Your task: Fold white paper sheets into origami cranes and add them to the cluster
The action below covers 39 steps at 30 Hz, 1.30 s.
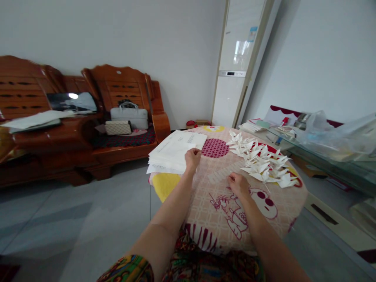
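Beside the right edge of a stack of white paper (172, 150), my left hand (192, 159) has its fingertips pinched together. What it pinches, if anything, is too small to make out. My right hand (239, 185) is also closed, thumb against fingers, and hangs over the table by the near edge of a pale see-through strip (225, 172) that looks like a ruler. Whatever lies between those fingertips cannot be made out. Several folded white paper cranes (260, 158) lie in a cluster beyond and to the right of my right hand.
A patterned cloth (205, 207) covers the round table. To the right, a glass-topped stand (311, 150) carries plastic bags (323, 133) and papers (254, 125). Wooden chairs (123, 90) with a grey handbag (129, 117) stand at the left, and a tall white appliance (232, 70) stands behind.
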Each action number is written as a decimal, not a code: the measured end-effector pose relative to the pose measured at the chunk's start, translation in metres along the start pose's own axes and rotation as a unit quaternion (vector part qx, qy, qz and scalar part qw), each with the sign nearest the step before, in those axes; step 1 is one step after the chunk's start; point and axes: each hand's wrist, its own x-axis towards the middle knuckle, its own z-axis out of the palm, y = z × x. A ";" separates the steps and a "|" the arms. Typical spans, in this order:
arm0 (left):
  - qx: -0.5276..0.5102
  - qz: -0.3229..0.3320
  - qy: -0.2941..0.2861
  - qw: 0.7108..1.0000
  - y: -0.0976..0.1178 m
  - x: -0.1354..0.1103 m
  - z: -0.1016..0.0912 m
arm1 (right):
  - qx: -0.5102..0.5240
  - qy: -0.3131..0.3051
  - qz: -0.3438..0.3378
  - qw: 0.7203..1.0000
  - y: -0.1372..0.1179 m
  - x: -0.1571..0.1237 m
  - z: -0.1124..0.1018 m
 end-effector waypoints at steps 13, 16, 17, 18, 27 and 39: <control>0.291 0.001 0.018 0.957 -0.047 0.020 -0.040 | 0.017 0.012 -0.016 1.000 0.003 0.000 0.004; 0.307 0.008 0.011 0.952 -0.044 0.020 -0.040 | 0.022 0.013 -0.011 1.000 0.004 -0.001 0.004; 0.310 0.009 0.010 0.950 -0.043 0.020 -0.040 | 0.023 0.012 -0.010 1.000 0.004 -0.001 0.004; 0.313 0.010 0.011 0.950 -0.043 0.020 -0.040 | 0.024 0.012 -0.010 1.000 0.004 -0.001 0.004; 0.312 0.008 0.033 0.950 -0.046 0.022 -0.040 | 0.023 0.012 -0.007 1.000 0.003 -0.001 0.002; 0.239 -0.049 0.117 0.963 -0.049 0.025 -0.052 | 0.033 0.003 0.005 0.999 0.003 0.000 0.002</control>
